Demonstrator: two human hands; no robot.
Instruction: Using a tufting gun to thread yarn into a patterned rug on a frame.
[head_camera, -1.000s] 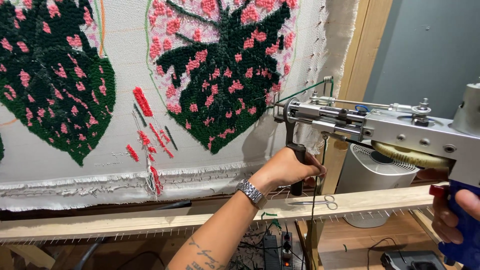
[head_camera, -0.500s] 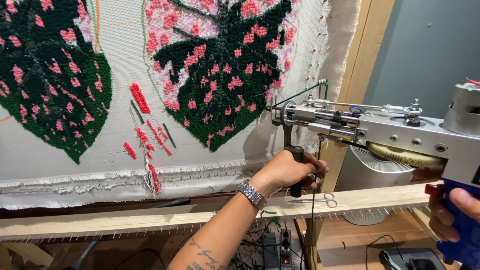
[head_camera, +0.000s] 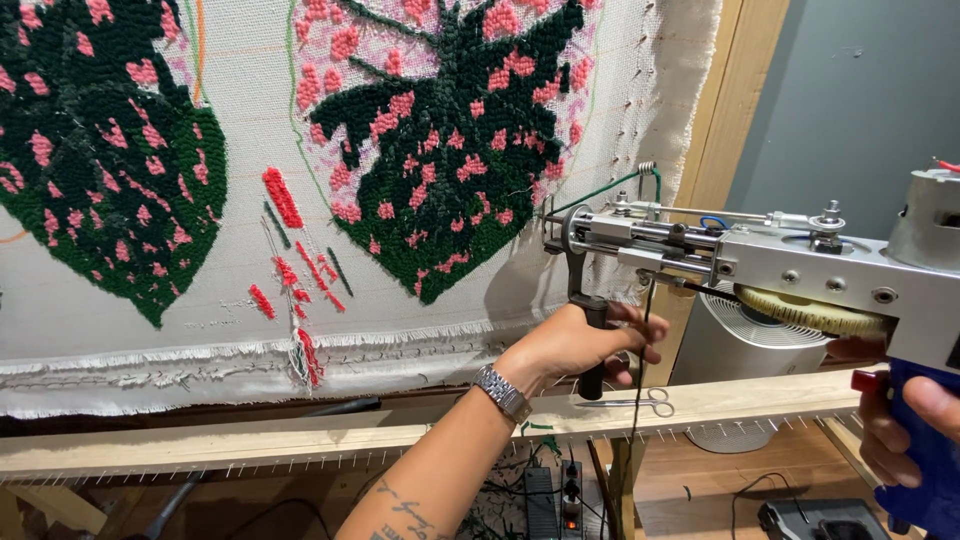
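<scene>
I hold a tufting gun (head_camera: 760, 265) with a silver metal body and a blue grip. My left hand (head_camera: 585, 345) is shut on its black front handle (head_camera: 590, 340), and a metal watch (head_camera: 503, 392) sits on that wrist. My right hand (head_camera: 900, 425) wraps the blue rear grip at the lower right edge. The gun's needle end (head_camera: 555, 222) points left, close to a white cloth (head_camera: 240, 260) stretched on a wooden frame. Dark green yarn (head_camera: 610, 188) runs into the gun. The cloth bears tufted green leaves with pink spots (head_camera: 450, 130).
A wooden frame bar (head_camera: 300, 440) crosses below the cloth, with scissors (head_camera: 630, 403) lying on it. A white round appliance (head_camera: 740, 350) stands behind the gun. Cables and a power strip (head_camera: 560, 495) lie on the floor. A wooden upright (head_camera: 730, 110) borders the cloth on the right.
The gun and both hands have shifted slightly left and down, bringing the needle end nearer the cloth. The view has drifted a little.
</scene>
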